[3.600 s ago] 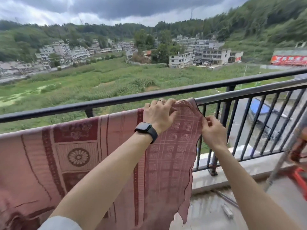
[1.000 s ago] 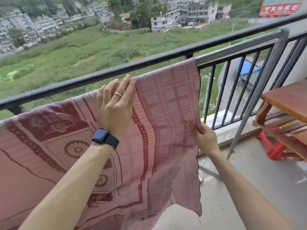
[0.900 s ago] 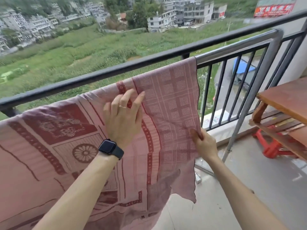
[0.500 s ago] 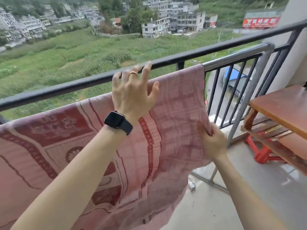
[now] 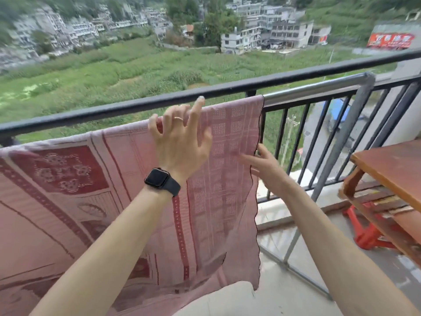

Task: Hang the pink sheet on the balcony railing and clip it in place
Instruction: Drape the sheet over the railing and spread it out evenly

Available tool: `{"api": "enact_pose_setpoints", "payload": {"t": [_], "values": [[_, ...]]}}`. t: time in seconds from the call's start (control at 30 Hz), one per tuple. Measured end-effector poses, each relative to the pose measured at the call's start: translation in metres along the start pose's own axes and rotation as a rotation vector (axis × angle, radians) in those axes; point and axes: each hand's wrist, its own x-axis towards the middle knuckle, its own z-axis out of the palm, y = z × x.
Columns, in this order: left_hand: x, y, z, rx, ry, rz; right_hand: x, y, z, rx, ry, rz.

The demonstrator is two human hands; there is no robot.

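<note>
The sheet [image 5: 216, 179] hangs over a silver rail [image 5: 319, 87] just inside the black railing [image 5: 136, 106]. It drapes down toward the floor, its right edge wavy and free beside the bars. It is pink with dark red bands, a grid of dotted squares at the right and flower panels at the left.

The left hand [image 5: 182, 144] is raised in front of the sheet near its top fold, fingers spread and loose; its grip is released and closes on nothing, and whether the fingertips touch the cloth cannot be told. It wears one ring and, on the wrist, one black watch [image 5: 160, 180] with a dark screen.

The right hand [image 5: 264, 166] lies at the sheet's right edge, about halfway down the visible drop, fingers stretched out flat against the cloth. Its grip is also released, not pinching.

One wooden worktop [image 5: 391, 165] stands at the right, with one red stool [image 5: 364, 233] beneath it. Beyond the railing lie green fields and white buildings. One red sign [image 5: 390, 41] carries white writing, too blurred to read.
</note>
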Motion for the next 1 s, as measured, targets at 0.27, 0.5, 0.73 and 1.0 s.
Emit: {"api": "enact_pose_setpoints", "payload": {"t": [0.27, 0.5, 0.73, 1.0], "values": [[0.006, 0.023, 0.004, 0.082, -0.076, -0.143, -0.074, 0.055, -0.027, -0.396, -0.452, 0.168], [0.004, 0.026, -0.004, 0.065, -0.108, -0.136, -0.101, 0.092, -0.083, -0.397, -0.056, 0.044], [-0.011, 0.065, 0.004, 0.068, -0.057, -0.126, -0.066, 0.09, -0.095, -0.633, -0.025, 0.1], [0.018, 0.066, 0.001, 0.064, -0.1, -0.08, 0.004, -0.011, -0.075, -0.256, 0.083, -0.128]]}}
